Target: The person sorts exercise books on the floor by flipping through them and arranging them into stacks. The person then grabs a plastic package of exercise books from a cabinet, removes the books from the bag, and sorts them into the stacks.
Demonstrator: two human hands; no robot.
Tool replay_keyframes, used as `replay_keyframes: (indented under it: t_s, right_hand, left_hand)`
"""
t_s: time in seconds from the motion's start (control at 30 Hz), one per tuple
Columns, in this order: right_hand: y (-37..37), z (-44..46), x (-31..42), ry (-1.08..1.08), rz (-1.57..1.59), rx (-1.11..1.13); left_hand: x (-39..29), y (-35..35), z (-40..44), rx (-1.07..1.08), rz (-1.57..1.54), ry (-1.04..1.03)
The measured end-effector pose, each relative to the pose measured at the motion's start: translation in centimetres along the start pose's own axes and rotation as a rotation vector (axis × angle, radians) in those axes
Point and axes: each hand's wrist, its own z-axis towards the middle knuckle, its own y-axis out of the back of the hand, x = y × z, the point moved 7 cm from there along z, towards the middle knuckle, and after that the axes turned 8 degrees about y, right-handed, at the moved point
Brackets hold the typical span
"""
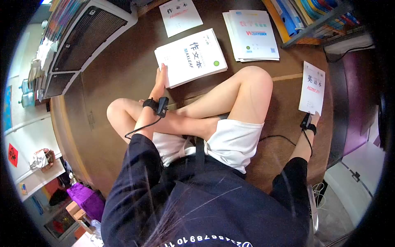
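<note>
My left hand [160, 81] is at the left edge of a thick stack of white composition books [193, 57]. Its fingers are stretched out against the side of the stack, not wrapped round it. On the far right, my right hand [315, 118] grips the near edge of a thin white English exercise book [312, 88], its cover facing up. Part of that hand's fingers is hidden beneath the book. Black straps with small cabled devices sit on both wrists.
Beyond the stack lies a white exercise book [180, 16]. A pile of maths workbooks [257, 37] is to its right. Shelves with books and folders [294, 20] border the far right, a dark-panelled cabinet [88, 37] the left. My crossed legs occupy the middle of the brown surface [98, 136].
</note>
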Motion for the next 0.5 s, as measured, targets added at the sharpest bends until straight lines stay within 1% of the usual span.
replay_keyframes:
  t_s: [0.07, 0.1, 0.13, 0.17, 0.2, 0.3, 0.37, 0.4, 0.43, 0.5]
  right_hand:
    - [-1.8, 0.5, 0.8, -0.082, 0.325, -0.012]
    - [-2.4, 0.7, 1.3, -0.123, 0.486, -0.019]
    - [-4.2, 0.1, 1.1, -0.386, 0.925, -0.043]
    - [-5.1, -0.5, 2.6, -0.494, 1.047, -0.061]
    - [-5.4, -0.7, 3.9, -0.485, 1.007, -0.052]
    - [-6.8, -0.2, 6.6, -0.420, 0.914, -0.033]
    - [-8.0, 0.5, 7.6, -0.375, 0.895, -0.016]
    - [-8.6, 0.6, 8.3, -0.387, 0.926, 0.005]
    - [-9.3, 0.4, 9.4, -0.434, 0.993, 0.038]
    - [-9.9, -2.6, 14.6, -0.647, 1.136, 0.124]
  left_hand:
    - [1.1, 0.7, 1.4, -0.022, 0.021, 0.015]
    - [1.2, 0.7, 1.5, 0.007, 0.012, 0.015]
    - [1.2, 0.8, 1.6, 0.036, 0.004, 0.015]
    - [1.2, 0.8, 1.7, 0.067, -0.005, 0.013]
    - [1.3, 0.7, 1.7, 0.097, -0.015, 0.009]
    - [1.9, 1.2, 0.8, 0.083, -0.056, 0.036]
    - [0.7, 1.0, -1.4, 0.065, 0.006, 0.042]
    - [0.4, 0.8, -2.3, 0.057, 0.040, 0.047]
    - [0.5, 0.9, -2.4, 0.037, 0.051, 0.034]
    - [0.8, 1.3, -1.7, 0.010, 0.084, 0.008]
